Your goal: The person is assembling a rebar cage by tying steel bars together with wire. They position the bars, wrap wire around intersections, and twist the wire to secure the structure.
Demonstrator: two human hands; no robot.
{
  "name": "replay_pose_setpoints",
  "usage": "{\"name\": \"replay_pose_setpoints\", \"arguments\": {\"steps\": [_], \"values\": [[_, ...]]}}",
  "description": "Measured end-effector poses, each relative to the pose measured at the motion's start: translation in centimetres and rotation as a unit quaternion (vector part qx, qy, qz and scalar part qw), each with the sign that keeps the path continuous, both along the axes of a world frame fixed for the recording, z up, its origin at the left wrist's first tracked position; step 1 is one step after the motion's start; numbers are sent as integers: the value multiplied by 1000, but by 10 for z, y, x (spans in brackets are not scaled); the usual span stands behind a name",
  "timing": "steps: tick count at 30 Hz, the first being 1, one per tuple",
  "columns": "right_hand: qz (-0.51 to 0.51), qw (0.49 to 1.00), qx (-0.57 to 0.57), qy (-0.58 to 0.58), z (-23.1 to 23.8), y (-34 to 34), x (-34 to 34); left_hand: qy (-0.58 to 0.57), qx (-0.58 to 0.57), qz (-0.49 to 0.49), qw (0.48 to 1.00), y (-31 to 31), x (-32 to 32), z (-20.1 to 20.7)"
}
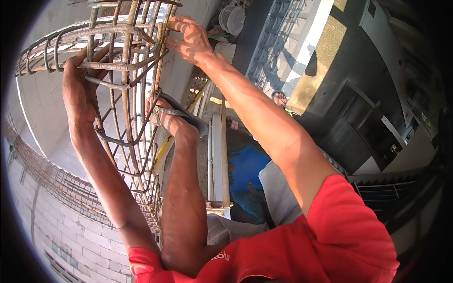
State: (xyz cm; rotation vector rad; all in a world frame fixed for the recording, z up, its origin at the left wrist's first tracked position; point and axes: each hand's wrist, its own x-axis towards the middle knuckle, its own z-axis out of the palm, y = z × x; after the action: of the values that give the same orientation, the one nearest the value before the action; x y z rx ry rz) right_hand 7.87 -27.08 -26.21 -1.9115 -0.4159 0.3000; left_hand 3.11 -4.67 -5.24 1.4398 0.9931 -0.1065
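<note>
Left grip (80, 87) is wrapped around a bar of the rebar cage (125, 94), fingers curled over a cross tie on the cage's left side, closed on it. Right grip (188, 40) sits at the upper right corner of the cage, fingers pinched together against a tie there; whether anything small is held between the fingertips cannot be told.

Rebar cage: rusty brown ribbed bars, long ones running away from the camera, square ties looped around them at intervals, bent hooks at the corners. It fills the upper left of the view and stretches down toward the lower left, right in front of the person, between both hands. A foot in a flip-flop (177, 118) is pressed against the cage's right side, with the bare leg (184, 207) below it. Red sleeves (330, 236) show at the lower edge.

Containers: a round grey bucket-like thing (232, 19) stands far off at the top, contents not visible. A blue patch (245, 165) lies on the ground below, next to a pale plank (218, 155). Light block wall (71, 226) with more rebar along it at the left. A dark building front (368, 118) takes up the right.
</note>
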Motion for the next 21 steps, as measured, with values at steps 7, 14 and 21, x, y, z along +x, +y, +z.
{"name": "replay_pose_setpoints", "arguments": {"steps": [7, 14, 21], "values": [[-12, 996, -8, -88, -12, 0, 4, 0, -13, 15, 1000, -4, 5, 9], [-52, 994, -43, -92, -12, 13, -6, 29, 77, 29, 996, -8, 6, 7], [-55, 982, -22, -179, -23, 17, 6, 0, 35, 32, 999, -4, 6, 8]]}}
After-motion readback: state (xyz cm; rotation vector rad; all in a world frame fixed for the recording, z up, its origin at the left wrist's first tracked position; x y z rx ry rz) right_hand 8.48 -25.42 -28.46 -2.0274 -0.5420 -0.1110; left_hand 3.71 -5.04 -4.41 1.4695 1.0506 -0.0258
